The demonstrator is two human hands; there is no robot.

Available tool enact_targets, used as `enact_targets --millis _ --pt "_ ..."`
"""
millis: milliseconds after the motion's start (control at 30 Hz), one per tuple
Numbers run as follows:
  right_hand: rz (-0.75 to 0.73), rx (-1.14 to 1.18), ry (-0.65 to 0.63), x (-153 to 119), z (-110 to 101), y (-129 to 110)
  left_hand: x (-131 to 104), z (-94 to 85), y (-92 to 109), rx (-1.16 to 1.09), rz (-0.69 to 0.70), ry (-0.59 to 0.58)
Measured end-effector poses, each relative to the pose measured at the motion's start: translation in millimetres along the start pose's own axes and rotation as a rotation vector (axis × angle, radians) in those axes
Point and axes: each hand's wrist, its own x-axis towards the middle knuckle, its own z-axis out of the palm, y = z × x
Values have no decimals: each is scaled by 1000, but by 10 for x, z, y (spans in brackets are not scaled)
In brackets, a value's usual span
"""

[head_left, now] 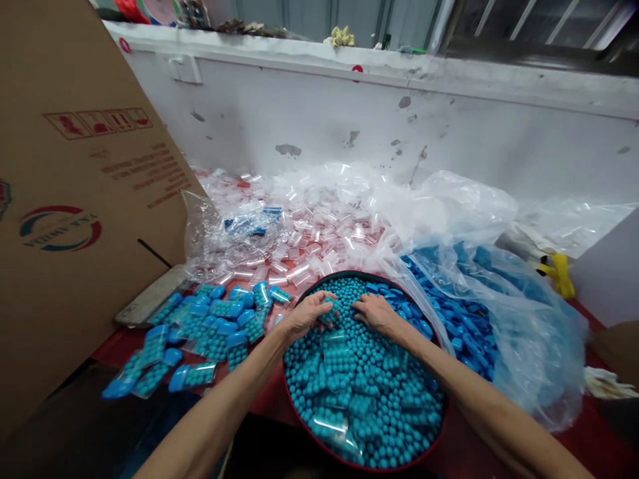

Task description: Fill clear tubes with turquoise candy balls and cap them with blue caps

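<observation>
A round tub [288, 392] with a dark red rim is full of small teal balls [394, 426]. Clear plastic containers [339, 359] packed with balls lie among them. Over the tub's far left part, my left hand [313, 313] is closed around a small clear container [328, 313] with teal balls in it. My right hand [378, 314] is just to its right, fingers curled down at the balls; whatever they hold is hidden. Blue caps [399, 299] lie in the tub beyond my right hand.
Blue-capped filled containers [219, 326] are piled left of the tub. Behind are many clear containers [319, 233] and plastic film [444, 206]. A clear bag [539, 346] of blue caps stands right. A cardboard box [90, 199] blocks the left; a white wall [324, 113] closes the back.
</observation>
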Motion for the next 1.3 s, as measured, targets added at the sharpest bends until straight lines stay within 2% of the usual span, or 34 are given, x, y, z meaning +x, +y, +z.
enact_targets --millis 167,267,400,500,600,733,867,1000,1100,1300 --pt "78 2 18 59 95 -2 -24 19 18 68 -6 93" --pt "129 4 41 43 57 2 -28 60 45 92 -15 103" --pt "138 157 246 6 -101 -137 4 155 72 116 1 78" --pt "0 344 354 -24 -165 -263 16 220 79 113 45 88" --pt "-89 664 362 -55 -152 -299 -1 256 89 94 75 71" --pt "11 1188 314 -74 -122 -271 -20 294 105 65 69 27" --pt "116 1436 317 -60 -105 -293 -11 362 79 63 104 45" --pt "181 1491 362 -68 -79 -344 -17 423 57 20 125 93" --pt "175 1464 421 -99 -67 -357 -40 441 77 30 129 114" --pt "68 1286 311 -172 -103 -299 -65 494 107 55 145 172"
